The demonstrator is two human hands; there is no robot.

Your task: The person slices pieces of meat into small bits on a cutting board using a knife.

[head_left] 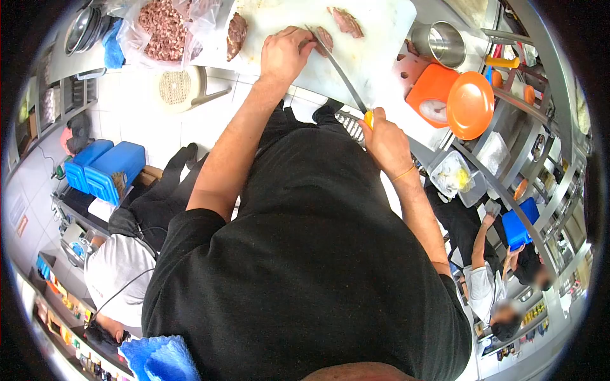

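Observation:
My right hand (387,145) is closed around the yellow handle of a long knife (346,79). The blade reaches up and left over a white cutting board (381,66), its tip at a small piece of meat (325,40). Beside that tip, my left hand (286,54) has its fingers bent together against the left side of this piece; how much they grip is hidden. Another piece of meat (346,23) lies to the upper right on the board, and a darker one (237,36) lies left of my left hand.
Left of the board is a plastic bag of cut meat (164,32). At the right stand a metal pot (447,44) and an orange scale (432,95) with a round orange plate (470,105). A stool (176,89) is below the bag. Other people are on both sides.

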